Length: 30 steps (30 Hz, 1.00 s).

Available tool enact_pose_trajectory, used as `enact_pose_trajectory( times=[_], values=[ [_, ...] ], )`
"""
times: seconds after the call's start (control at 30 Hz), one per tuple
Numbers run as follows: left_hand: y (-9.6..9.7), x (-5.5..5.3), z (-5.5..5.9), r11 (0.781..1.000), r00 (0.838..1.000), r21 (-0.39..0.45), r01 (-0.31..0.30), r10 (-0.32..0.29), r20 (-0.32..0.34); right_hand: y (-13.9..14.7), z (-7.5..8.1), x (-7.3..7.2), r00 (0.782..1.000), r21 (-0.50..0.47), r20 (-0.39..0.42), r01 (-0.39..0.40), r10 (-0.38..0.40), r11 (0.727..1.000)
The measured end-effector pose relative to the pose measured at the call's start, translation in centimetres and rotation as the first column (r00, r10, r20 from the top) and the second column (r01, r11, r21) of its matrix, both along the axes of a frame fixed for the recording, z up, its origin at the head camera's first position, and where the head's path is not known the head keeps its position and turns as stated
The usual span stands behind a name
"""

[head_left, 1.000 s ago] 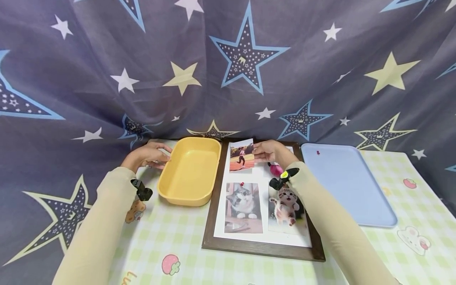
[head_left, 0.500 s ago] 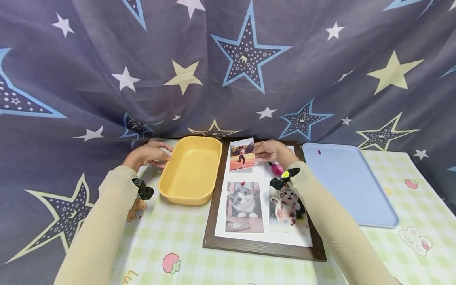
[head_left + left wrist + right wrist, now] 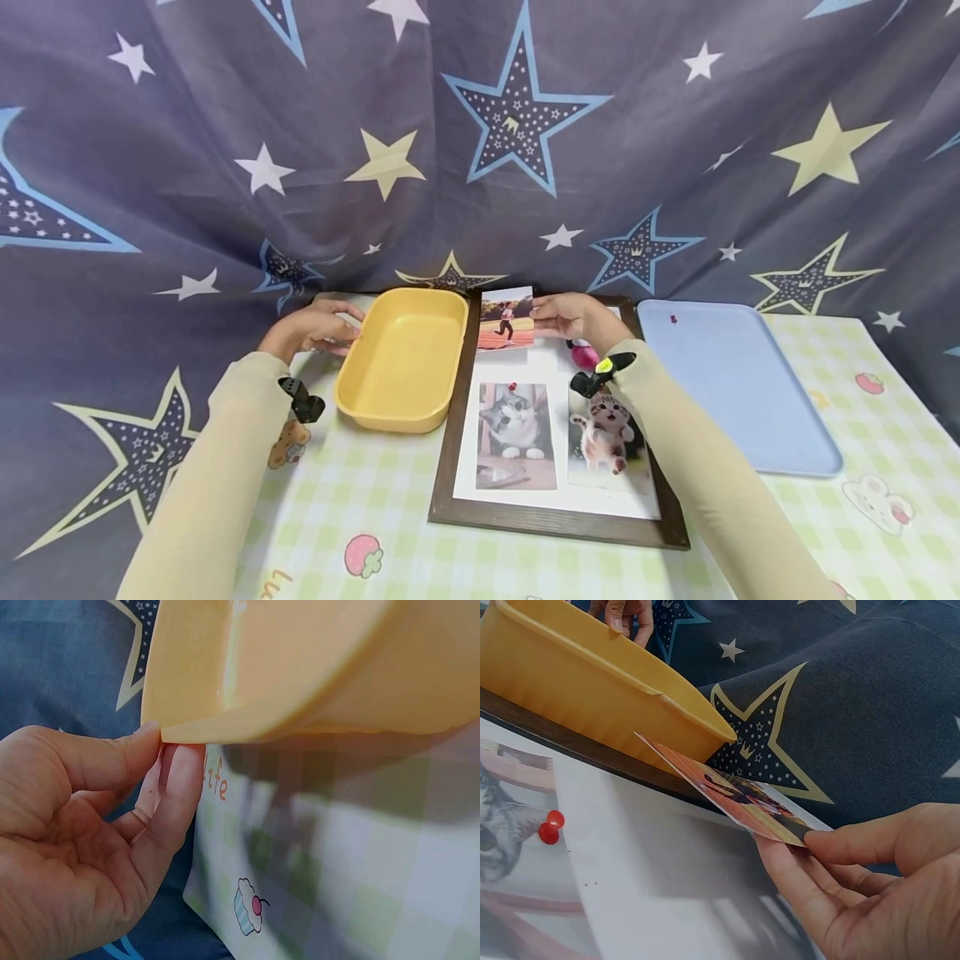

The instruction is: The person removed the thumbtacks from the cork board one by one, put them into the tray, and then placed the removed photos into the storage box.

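Observation:
My left hand (image 3: 318, 325) pinches the rim of the yellow plastic tray (image 3: 401, 367) at its left side; the left wrist view shows thumb and fingers on the edge. My right hand (image 3: 566, 315) pinches a photo of a runner (image 3: 506, 321) by its right edge. In the right wrist view the photo (image 3: 735, 791) is tilted, raised above the white board. That board (image 3: 517, 367) has a dark brown frame and bears a grey-and-white cat photo (image 3: 513, 437) with a red push pin (image 3: 550, 829) at its top, and a kitten photo (image 3: 606, 437).
A pink picture (image 3: 583, 356) on the board is partly covered by my right arm. A blue tray (image 3: 738, 383) with one red push pin (image 3: 673, 318) lies right of the frame. Behind the table hangs a star-patterned curtain (image 3: 337, 108). A checked cloth (image 3: 405, 508) covers the table.
The runner photo has been lifted a little off the board and shifted slightly up and left. My left hand and the yellow tray have stayed in place.

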<state>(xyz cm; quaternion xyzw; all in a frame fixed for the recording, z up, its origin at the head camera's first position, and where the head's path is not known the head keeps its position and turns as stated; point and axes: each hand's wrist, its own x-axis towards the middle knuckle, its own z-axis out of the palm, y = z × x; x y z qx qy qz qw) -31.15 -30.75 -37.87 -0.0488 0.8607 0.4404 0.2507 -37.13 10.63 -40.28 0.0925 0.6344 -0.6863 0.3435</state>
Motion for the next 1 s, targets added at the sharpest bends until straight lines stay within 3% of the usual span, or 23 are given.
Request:
enact_pose_trajectory(
  times=[0.37, 0.67, 1.0],
  values=[
    [-0.4, -0.2, -0.3, 1.0, 1.0, -0.024, 0.016, -0.016, 0.025, 0.1, 0.3, 0.1, 1.0, -0.053, 0.009, -0.01, 0.011, 0.999],
    [-0.4, -0.5, -0.4, 1.0, 0.998, 0.006, 0.019, -0.019, 0.059, 0.3, 1.1, 0.2, 1.0, -0.052, -0.017, -0.008, 0.008, 0.999],
    [-0.4, -0.6, -0.6, 1.0, 0.997, 0.012, 0.017, -0.017, 0.081, 0.1, 1.8, 0.7, 0.999, -0.115, -0.021, -0.037, 0.035, 0.993]
  ],
)
